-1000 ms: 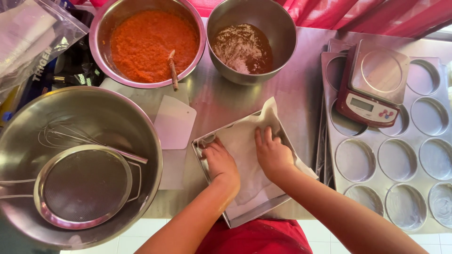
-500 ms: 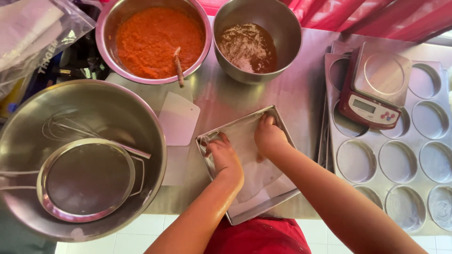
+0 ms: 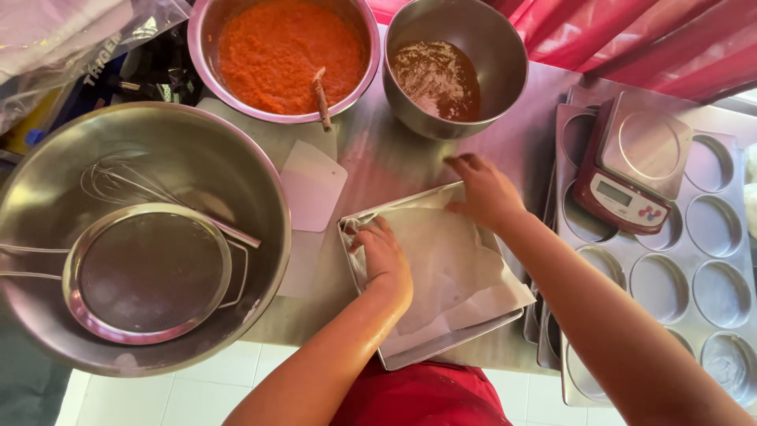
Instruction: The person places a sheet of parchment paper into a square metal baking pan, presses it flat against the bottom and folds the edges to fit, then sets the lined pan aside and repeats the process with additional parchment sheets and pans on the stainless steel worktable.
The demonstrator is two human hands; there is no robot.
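**At centre frame: two hands on a paper-lined tray**

At the lower centre of the frame, a square metal tray (image 3: pixel 441 347) sits on a steel worktop (image 3: pixel 378 158), lined with a sheet of white baking paper (image 3: pixel 449 268).

- Left hand (image 3: pixel 385 256): palm down, fingers together, pressing the paper into the tray's left side.
- Right hand (image 3: pixel 485 189): fingers spread, resting flat on the paper at the tray's upper right corner.
- White plastic scraper (image 3: pixel 313 185): just left of the tray.
- Large steel bowl (image 3: pixel 205 150), left of frame: holds a wire whisk (image 3: pixel 126 181) and a round mesh sieve (image 3: pixel 150 272).
- Bowl of orange mixture (image 3: pixel 288 51), upper centre, with a wooden handle (image 3: pixel 322 99) leaning on its rim.
- Smaller bowl (image 3: pixel 456 67), upper right of centre: brown liquid with white powder.
- Round-cup baking mould (image 3: pixel 702 268), right of frame, with a red kitchen scale (image 3: pixel 631 162) on top.
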